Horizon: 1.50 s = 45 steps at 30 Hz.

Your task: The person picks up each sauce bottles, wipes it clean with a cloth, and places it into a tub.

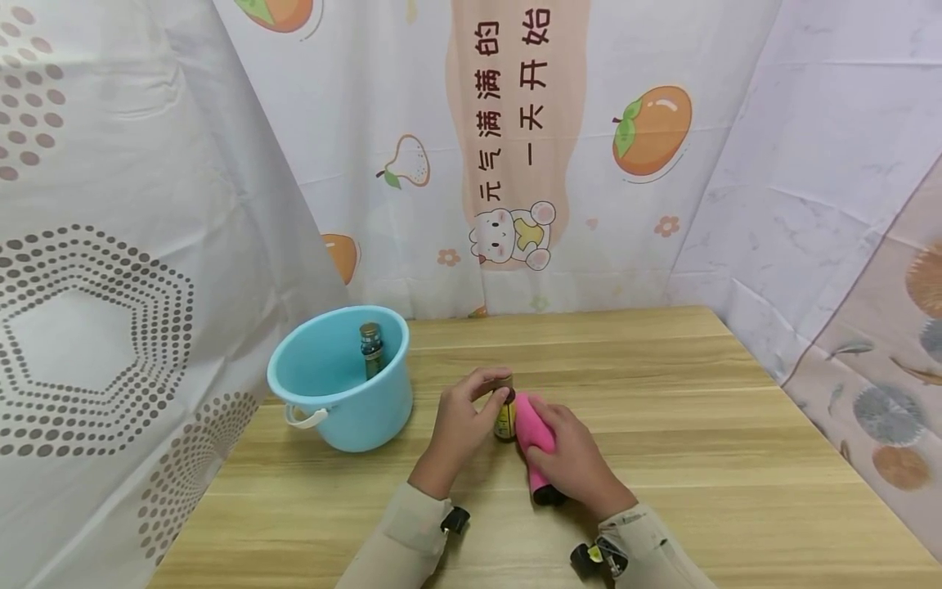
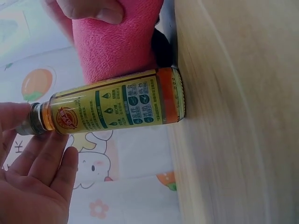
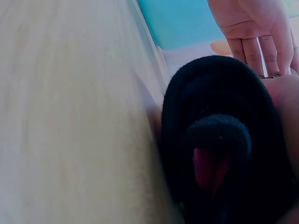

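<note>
A small glass bottle point(image 1: 505, 423) with a yellow label stands upright on the wooden table. My left hand point(image 1: 458, 421) pinches its cap between thumb and fingers; in the left wrist view the bottle point(image 2: 107, 105) shows its printed label and dark cap. Right beside it, my right hand point(image 1: 576, 458) grips a fuzzy pink rolled cloth point(image 1: 531, 425) with a black end, held against the bottle's side. Up close in the right wrist view, the cloth's black end point(image 3: 210, 84) shows a coiled edge with some pink inside. My palm hides part of the cloth.
A light blue bucket point(image 1: 361, 409) with a white handle point(image 1: 305, 419) stands at the table's left. Inside it leans another dark bottle point(image 1: 371, 350) with a gold cap. Patterned curtains point(image 1: 412, 229) hang behind and along both sides of the wooden table point(image 1: 699, 425).
</note>
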Tool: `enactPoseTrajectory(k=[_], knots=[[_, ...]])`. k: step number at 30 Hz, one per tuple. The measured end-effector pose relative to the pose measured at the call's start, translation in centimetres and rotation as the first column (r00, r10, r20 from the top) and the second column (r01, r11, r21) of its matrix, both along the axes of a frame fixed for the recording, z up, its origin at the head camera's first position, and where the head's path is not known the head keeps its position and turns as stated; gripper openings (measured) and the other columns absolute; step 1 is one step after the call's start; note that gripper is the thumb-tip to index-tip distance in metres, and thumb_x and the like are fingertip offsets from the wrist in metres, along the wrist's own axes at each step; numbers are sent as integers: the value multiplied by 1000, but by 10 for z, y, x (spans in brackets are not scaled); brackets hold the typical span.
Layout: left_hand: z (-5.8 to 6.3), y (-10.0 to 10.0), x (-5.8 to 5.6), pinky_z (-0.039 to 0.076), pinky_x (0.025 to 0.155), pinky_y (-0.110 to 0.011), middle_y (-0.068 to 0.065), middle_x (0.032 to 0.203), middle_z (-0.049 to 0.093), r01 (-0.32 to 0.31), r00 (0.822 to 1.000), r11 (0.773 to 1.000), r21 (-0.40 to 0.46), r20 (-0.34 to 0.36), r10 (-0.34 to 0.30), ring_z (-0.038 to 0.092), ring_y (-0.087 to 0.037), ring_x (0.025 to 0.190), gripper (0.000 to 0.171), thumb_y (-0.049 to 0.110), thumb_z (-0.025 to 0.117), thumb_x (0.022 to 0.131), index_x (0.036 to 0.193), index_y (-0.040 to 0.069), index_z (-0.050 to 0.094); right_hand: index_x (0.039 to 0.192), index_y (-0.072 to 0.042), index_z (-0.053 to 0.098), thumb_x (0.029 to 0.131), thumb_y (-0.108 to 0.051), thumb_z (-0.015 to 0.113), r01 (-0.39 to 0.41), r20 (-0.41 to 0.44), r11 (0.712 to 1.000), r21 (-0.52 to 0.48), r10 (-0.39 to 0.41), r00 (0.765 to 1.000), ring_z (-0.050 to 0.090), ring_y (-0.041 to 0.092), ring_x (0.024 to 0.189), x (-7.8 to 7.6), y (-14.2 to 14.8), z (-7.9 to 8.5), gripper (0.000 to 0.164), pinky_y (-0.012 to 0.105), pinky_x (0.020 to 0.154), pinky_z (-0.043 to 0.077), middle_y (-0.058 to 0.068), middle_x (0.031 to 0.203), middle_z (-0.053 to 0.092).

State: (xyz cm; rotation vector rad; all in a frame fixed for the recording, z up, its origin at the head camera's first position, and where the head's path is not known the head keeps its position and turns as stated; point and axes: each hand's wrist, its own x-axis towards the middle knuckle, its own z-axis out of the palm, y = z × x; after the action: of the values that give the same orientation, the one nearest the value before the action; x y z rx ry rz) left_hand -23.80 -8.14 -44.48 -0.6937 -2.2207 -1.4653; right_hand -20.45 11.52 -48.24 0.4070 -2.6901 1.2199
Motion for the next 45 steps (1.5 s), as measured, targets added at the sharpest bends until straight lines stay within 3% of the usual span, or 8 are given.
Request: enactPoseTrajectory(k=[3,13,21,26,32,45], knots=[[0,0,1,56,102,-34,2,114,76,8,1000,1000,10,2,-8,73,-13,110,22,14,71,99,122,13,72,155,-15,50,83,-16,77,-5,-24,1000,-3,5,1000,59,19,97,0,0,0,77,33,78,52,12,139,60],[0,1,0,56,103,-33,1,115,75,7,1000,1000,25,8,-7,72,-14,112,22,15,71,99,120,21,73,156,-19,49,82,-11,78,-22,-143,997,-78,11,990,57,16,92,1,1,1,79,25,69,51,7,141,59],[-1,4,-1,57,101,-31,5,116,72,-4,999,1000,-14,-39,3,70,-12,111,22,17,75,97,118,15,74,154,-19,51,80,-5,80,-45,-275,991,-125,9,961,57,15,93,1,4,0,80,24,69,52,5,138,60],[0,5,-2,58,99,-32,5,114,73,-45,995,996,-74,-94,38,71,-10,107,23,17,76,96,118,14,73,153,-17,52,80,-2,80,-66,-338,985,-160,8,941,57,15,91,1,3,1,80,25,66,53,8,136,61],[3,4,-5,59,97,-30,6,112,75,-84,985,989,-122,-157,64,71,-10,106,21,17,77,94,115,12,73,154,-19,51,80,-1,80,-63,-340,982,-177,-1,940,58,16,93,-1,0,0,81,25,68,55,9,139,60],[12,-4,-6,59,94,-27,4,109,75,-107,978,983,-151,-194,77,71,-9,103,21,14,78,93,113,12,74,154,-19,52,79,-2,80,-55,-316,980,-191,-8,949,59,18,95,1,-1,5,81,26,69,56,11,140,59]])
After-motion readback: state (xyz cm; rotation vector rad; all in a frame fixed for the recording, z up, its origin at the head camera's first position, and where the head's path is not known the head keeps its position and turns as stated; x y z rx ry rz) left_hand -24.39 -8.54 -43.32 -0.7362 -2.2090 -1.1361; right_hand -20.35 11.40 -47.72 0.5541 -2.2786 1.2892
